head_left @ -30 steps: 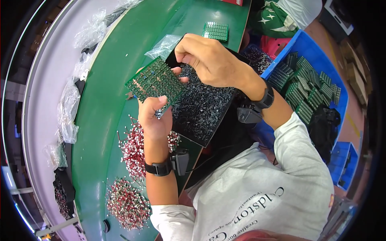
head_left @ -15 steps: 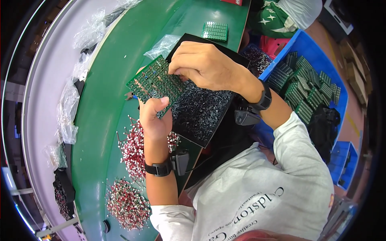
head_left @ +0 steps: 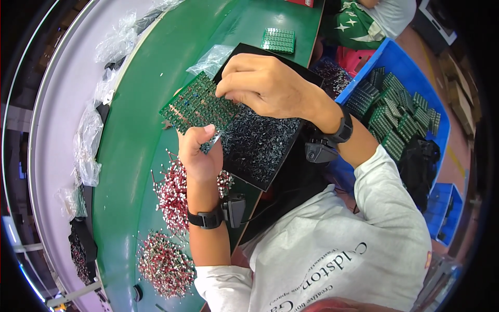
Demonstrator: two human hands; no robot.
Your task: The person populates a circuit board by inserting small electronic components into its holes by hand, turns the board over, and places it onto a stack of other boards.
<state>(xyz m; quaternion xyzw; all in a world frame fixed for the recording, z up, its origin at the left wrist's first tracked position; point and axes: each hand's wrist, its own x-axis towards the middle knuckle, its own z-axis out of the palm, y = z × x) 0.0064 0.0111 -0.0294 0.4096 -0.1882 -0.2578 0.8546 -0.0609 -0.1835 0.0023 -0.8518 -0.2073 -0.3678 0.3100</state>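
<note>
Green circuit board panel [head_left: 195, 106], crowded with rows of small components, is held up at a tilt above the tabletop [head_left: 130, 140], partly in front of a black tray [head_left: 248, 180]. Of the two hands, the left hand [head_left: 200, 151] grips the panel at its lower edge, thumb laid over the near face and the other fingers mostly hidden behind it. Above the tray, the right hand [head_left: 265, 86] is bent, its thumb and fingertips drawn together at the panel's upper right part; I cannot tell whether they pinch something small between them.

Loose dark parts [head_left: 265, 143] cover the bottom of the tray. Just beyond the panel lies a clear plastic bag [head_left: 210, 60], and farther up the tabletop rests another green panel [head_left: 278, 40]. Beside the left forearm sits a heap of red-and-white wire pieces [head_left: 171, 200], with a second heap [head_left: 163, 265] nearer the lower edge of the view. To the right, a blue bin [head_left: 416, 66] holds many green boards [head_left: 392, 112]. Each wrist wears a black strap with a boxy device. At the upper right, part of another person [head_left: 395, 18] is visible.
</note>
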